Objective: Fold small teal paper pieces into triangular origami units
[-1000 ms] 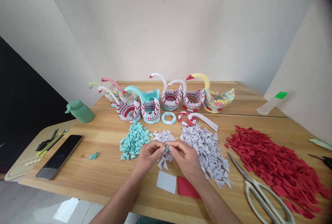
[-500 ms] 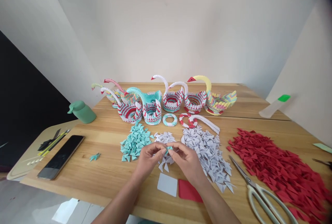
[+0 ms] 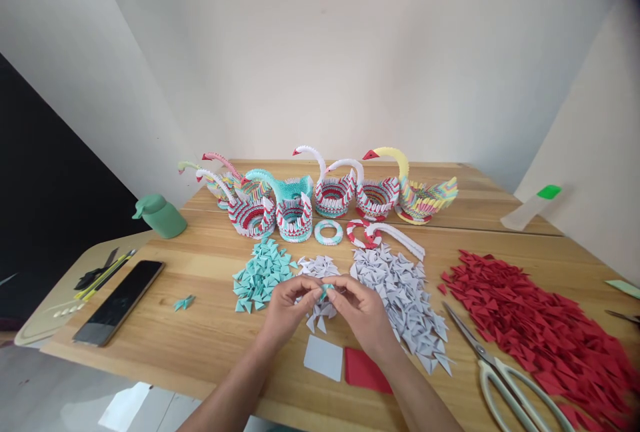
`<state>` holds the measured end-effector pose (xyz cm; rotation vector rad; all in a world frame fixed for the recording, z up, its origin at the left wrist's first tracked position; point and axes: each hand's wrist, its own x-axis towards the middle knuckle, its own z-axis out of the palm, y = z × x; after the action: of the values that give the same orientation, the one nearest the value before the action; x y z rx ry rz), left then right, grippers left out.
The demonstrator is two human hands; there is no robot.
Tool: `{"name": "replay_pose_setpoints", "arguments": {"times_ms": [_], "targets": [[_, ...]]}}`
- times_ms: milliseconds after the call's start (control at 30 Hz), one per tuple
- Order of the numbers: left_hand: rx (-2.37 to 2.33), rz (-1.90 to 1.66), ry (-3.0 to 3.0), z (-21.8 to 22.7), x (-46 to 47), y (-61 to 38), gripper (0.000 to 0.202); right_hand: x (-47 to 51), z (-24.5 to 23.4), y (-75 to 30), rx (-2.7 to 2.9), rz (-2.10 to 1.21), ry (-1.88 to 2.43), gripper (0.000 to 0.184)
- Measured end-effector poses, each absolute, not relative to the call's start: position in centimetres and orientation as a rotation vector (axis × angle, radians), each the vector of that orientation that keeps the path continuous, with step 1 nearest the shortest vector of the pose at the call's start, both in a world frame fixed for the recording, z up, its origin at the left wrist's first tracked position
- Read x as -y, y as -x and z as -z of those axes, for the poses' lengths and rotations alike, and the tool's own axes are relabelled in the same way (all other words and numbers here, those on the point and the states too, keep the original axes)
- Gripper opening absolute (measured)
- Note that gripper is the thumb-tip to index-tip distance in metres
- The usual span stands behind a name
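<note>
My left hand (image 3: 290, 307) and my right hand (image 3: 361, 311) meet over the middle of the wooden table (image 3: 210, 332). Both pinch a small teal folded paper piece (image 3: 326, 290) between their fingertips. Just behind the hands lie a small heap of white folded triangles (image 3: 318, 267), a pile of teal triangles (image 3: 263, 273) to the left and a larger white pile (image 3: 400, 289) to the right. A white paper slip (image 3: 323, 357) and a red paper slip (image 3: 365, 372) lie flat in front of my wrists.
Several modular paper swans (image 3: 330, 191) and paper rings (image 3: 329, 232) stand in a row at the back. A big red triangle pile (image 3: 540, 319) and scissors (image 3: 505, 375) are on the right. A phone (image 3: 119, 301), a green bottle (image 3: 159, 214) and pens (image 3: 100, 275) are on the left.
The view has shifted slightly. My fingers keep working the teal piece, turning it a little between the fingertips; the hands stay in the same place.
</note>
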<state>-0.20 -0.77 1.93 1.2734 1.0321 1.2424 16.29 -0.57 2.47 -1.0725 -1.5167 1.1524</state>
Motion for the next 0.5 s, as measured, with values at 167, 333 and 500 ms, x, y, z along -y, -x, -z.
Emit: {"name": "replay_pose_setpoints", "arguments": {"times_ms": [167, 333, 500], "targets": [[-1.028, -1.253, -1.268, -2.05, 0.81, 0.21, 0.028, 0.59, -2.64, -16.36, 1.524, -1.175, 1.075, 0.026], [-1.024, -1.269, -1.28, -1.93, 0.8, 0.18, 0.025, 0.65, -2.65, -16.37, 1.512, -1.186, 1.075, 0.026], [-1.068, -1.295, -1.361, -1.87, 0.82, 0.12, 0.023, 0.64, -2.69, -16.35, 1.516, -1.175, 1.078, 0.026]]}}
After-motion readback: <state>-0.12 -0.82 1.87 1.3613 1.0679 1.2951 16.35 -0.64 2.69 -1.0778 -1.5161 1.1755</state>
